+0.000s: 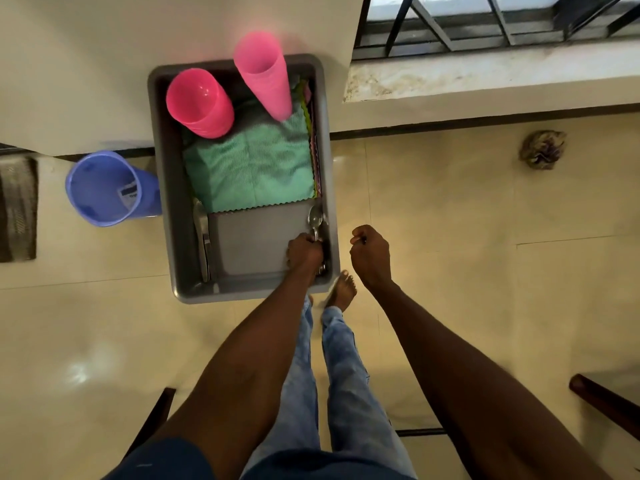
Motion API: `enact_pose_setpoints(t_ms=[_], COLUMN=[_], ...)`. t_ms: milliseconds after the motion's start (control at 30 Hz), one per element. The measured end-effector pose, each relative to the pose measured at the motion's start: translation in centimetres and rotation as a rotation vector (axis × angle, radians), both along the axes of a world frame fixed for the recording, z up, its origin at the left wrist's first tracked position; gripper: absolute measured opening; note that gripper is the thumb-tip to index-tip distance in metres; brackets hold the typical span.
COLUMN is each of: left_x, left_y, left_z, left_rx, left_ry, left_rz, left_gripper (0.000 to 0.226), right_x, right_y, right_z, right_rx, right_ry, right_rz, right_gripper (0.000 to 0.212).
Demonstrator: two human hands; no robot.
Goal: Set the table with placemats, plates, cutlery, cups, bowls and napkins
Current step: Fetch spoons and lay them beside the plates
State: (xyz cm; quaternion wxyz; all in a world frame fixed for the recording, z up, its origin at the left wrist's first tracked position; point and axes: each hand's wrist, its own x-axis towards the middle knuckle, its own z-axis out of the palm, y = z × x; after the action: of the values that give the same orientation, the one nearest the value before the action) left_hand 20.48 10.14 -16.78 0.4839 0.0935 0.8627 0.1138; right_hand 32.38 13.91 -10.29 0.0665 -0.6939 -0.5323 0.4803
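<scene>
A person's left hand (304, 251) closes around spoons (316, 220) lying lengthwise along the right wall of a grey tub (162, 188) on the floor, while the right hand (370, 258), curled and seemingly empty, hangs just outside

Shiny metal spoon (315, 216); matt grey plastic bin (166, 188); glossy pink plastic cups (202, 102); textured green cloth (249, 164); polished floor tiles (450, 220).

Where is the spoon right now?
In the head view, the spoon lies against the grey bin's right wall at its near end, gripped by the left hand, just past the green cloth.
</scene>
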Motion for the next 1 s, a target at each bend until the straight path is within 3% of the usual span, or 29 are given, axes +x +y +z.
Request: enact_pose_setpoints(t_ms=[267, 600, 800, 1000], left_x=[-0.4, -1.2, -1.0, -0.2], left_y=[-0.8, -3.4, -4.2, -4.6], left_z=[4.9, 19.9, 24.0, 25.9], left_rx=[0.211, 0.496, 0.494, 0.388], left_ry=[-0.09, -0.517, -0.732, -0.784], left_rz=[0.229, 0.363, 0.036, -0.427], left_gripper=[0.01, 0.018, 0.023, 0.024], right_x=[-0.4, 0.6, 2.2, 2.2], right_y=[-0.2, -3.2, -6.5, -12.8], right_z=[4.1, 15.0, 18.3, 19.7], right_rx=[-0.03, -0.087, -0.027, 0.074], right_ry=[0.024, 0.184, 0.239, 0.287], right_rz=[0.041, -0.098, -0.344, -0.768], right_gripper=[0.02, 0.021, 0.019, 0.023])
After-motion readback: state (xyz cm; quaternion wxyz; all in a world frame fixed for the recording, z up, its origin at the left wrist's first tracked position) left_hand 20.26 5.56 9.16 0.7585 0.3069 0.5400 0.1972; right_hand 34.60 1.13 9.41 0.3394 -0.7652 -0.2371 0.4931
